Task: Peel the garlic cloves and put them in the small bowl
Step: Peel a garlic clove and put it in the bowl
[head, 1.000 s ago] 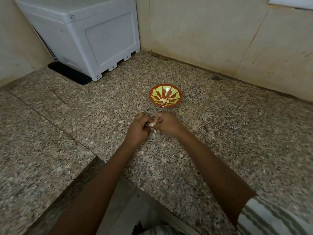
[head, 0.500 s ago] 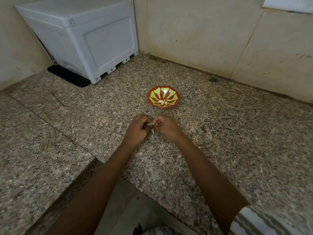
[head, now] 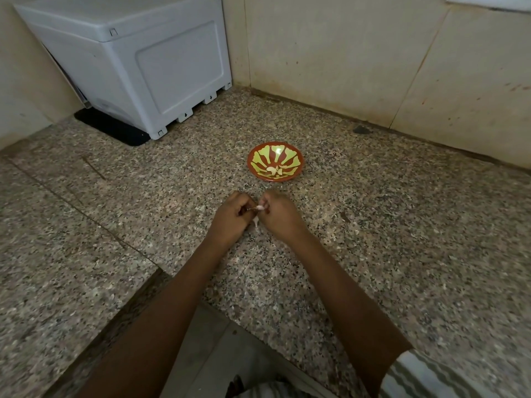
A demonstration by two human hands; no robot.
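Nearest, your two forearms converge over the speckled desk point(head: 373, 225). Your left hand point(head: 230, 218) and right hand point(head: 280, 215) meet with fingers curled, both pinching one garlic clove point(head: 260, 208); a pale strip of skin point(head: 255, 221) hangs beneath it. Just beyond, the small bowl point(head: 275, 152) holds peeled cloves point(head: 273, 170). A white box point(head: 138, 61) stands far left.

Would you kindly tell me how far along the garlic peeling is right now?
Done: a few peeled cloves lie in the bowl. In hand: the left hand and right hand pinch a clove between them, a strip of skin hanging from it. Left: finish peeling it and drop it in the bowl; no other unpeeled cloves are in view.
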